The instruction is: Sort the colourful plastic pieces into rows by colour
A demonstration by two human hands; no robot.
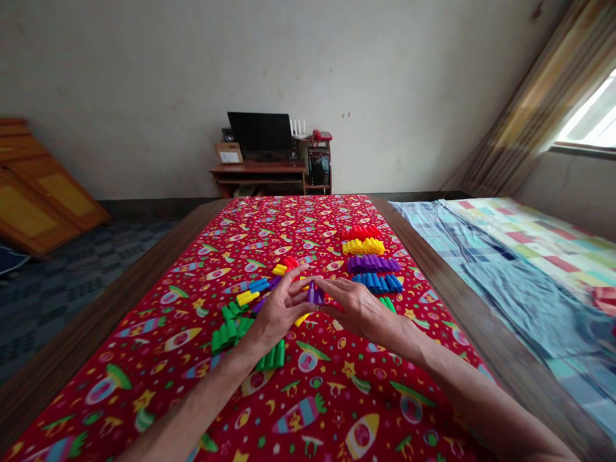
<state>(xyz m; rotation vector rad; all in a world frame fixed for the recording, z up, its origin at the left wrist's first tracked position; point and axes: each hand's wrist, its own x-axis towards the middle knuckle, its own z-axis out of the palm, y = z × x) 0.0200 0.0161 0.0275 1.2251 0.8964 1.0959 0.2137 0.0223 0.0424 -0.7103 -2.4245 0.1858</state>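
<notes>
Fingers of left hand (280,307) closed on purple piece (314,294), right hand (360,304) pinching same piece from opposite side. Piece sits between both sets of fingertips, over patterned red cloth (308,410). Beside left hand and forearm: green pieces (224,336), yellow piece (247,298), blue pieces (258,285), loosely scattered. Beyond right hand, going outward: blue row (378,283), purple row (373,264), yellow row (363,246), red row (360,233).
</notes>
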